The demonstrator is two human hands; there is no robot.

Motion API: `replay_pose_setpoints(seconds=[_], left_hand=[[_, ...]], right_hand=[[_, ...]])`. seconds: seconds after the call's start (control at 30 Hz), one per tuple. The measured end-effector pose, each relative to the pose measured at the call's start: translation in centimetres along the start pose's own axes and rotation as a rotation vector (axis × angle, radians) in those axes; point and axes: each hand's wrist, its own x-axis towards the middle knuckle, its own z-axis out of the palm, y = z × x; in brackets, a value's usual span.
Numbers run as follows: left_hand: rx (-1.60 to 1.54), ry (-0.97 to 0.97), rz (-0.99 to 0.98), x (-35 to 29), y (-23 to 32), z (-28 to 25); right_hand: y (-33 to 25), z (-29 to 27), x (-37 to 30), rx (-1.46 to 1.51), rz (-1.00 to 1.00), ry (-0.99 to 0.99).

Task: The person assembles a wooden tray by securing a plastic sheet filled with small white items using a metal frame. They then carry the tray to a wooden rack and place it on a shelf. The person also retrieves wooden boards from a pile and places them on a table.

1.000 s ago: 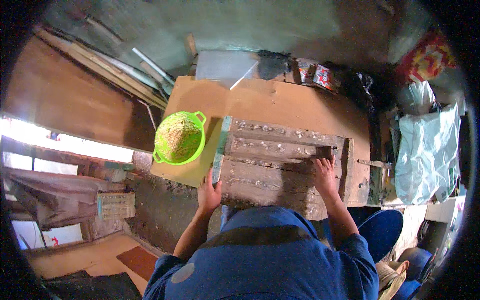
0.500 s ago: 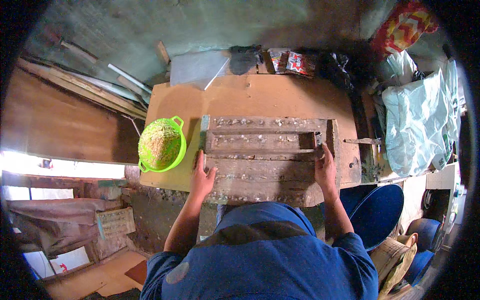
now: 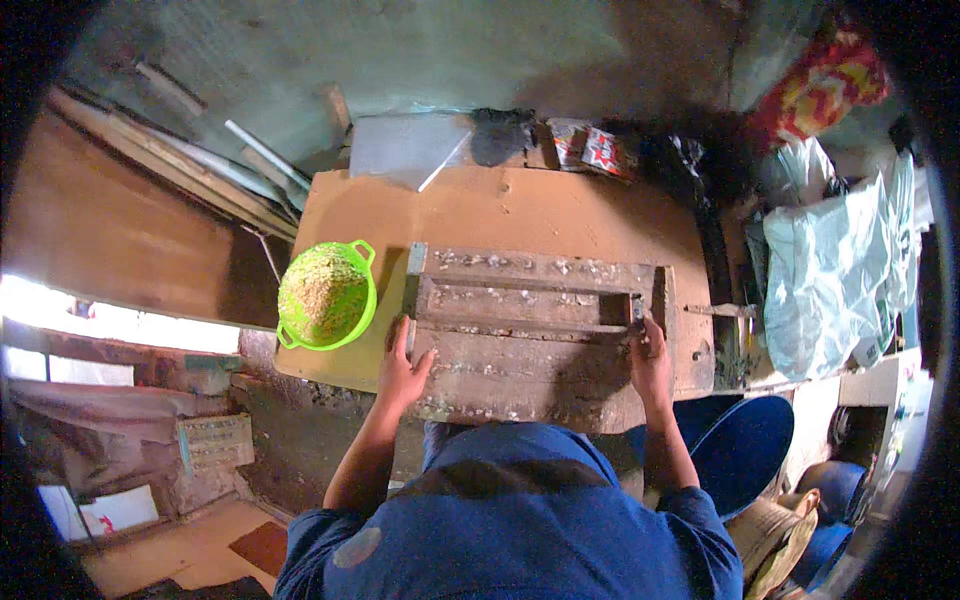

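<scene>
In front of me on the tabletop lies a weathered wooden board with a long raised frame and a small dark rectangular opening near its right end. My left hand grips the board's left edge, thumb on top and fingers along the side. By the right end of the frame, my right hand holds the board, its thumb and fingertips close to a small metal piece there; its lower fingers are partly hidden. Left of the board stands a lime-green colander with two handles, heaped with pale shredded or grainy bits.
The brown tabletop carries a clear plastic sheet and printed packets at its back edge. Pale plastic bags hang at the right. Below them stand a large blue tub and a woven basket. Planks lean at the left.
The whole view has tilted slightly, so the table sits lower in the picture. Both hands keep their places on the board, and the colander has not moved on the table.
</scene>
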Motion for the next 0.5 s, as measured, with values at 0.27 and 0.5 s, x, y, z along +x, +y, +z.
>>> replay_pose_setpoints(seconds=[0.27, 0.5], left_hand=[[-0.180, 0.052, -0.096, -2.8, -2.9, -3.2], [-0.010, 0.140, 0.055, -2.4, -5.6, -4.3]], right_hand=[[-0.8, 0.4, 1.5, 0.152, 0.210, -0.002], [-6.0, 1.7, 6.9, -0.148, -0.027, 0.017]])
